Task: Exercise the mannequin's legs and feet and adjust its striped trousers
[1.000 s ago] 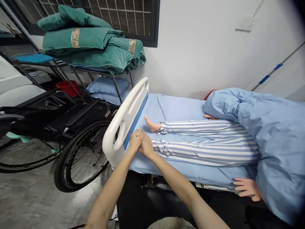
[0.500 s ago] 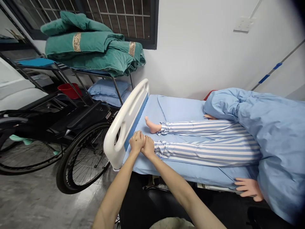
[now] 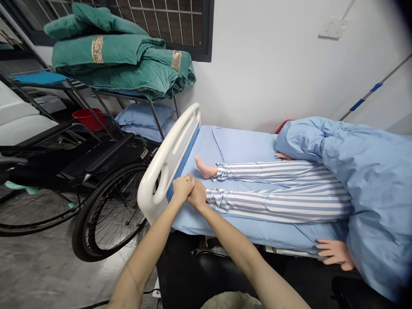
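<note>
Together, your left hand (image 3: 183, 189) and right hand (image 3: 197, 196) clasp the near foot, hidden beneath them, by the footboard (image 3: 167, 159); next, support the ankle.

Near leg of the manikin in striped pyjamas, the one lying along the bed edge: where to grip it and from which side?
Probably at the ankel end, by the cuff of the blue-and-white striped pyjama leg, coming from the bed's open near side. The leg lies straight and flat on the light blue bed sheet, its end close to the white plastic footboard. The left hand and right hand are clasped there, hiding the foot.
</note>
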A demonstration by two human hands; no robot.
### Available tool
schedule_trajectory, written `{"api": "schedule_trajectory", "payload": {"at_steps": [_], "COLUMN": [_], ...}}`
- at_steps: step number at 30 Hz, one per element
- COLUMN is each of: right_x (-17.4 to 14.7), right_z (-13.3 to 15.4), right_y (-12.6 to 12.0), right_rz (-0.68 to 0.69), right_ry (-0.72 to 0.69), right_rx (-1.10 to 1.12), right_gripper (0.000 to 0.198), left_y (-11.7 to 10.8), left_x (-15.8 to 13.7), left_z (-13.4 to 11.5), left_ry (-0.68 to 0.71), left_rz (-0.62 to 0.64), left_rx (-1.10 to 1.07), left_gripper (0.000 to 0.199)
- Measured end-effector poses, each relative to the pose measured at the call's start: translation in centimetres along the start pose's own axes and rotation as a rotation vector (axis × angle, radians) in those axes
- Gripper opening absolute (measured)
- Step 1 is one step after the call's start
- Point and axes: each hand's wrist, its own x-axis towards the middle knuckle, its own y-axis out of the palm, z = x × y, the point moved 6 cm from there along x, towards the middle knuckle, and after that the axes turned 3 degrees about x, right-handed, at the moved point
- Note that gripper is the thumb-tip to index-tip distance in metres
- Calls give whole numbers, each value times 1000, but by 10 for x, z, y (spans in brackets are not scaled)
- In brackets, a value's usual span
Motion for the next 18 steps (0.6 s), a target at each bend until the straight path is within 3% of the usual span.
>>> {"api": "schedule_trajectory", "payload": {"at_steps": [3,6,12,18], "right_x": [-4,-9,-8,9], "right_z": [-6,-10,6,7], "right_y": [2,1,0,-2], "right_rz": [-22,-24,7,78], "right_ry": [30,45,-6,-14], "right_rx": [12,27,-50,-15], "right_gripper": [33,30,44,47], "left_y": [18,28,0,-10], "left_x": [-18,-28,-15,10], "left_z": [13,18,4,2], "left_ry": [-157,-195,16,144], "left_rz": [-118,-124,-36,59], "left_rx": [-164,-198,59,108], "left_gripper": [50,54,48,43]}}
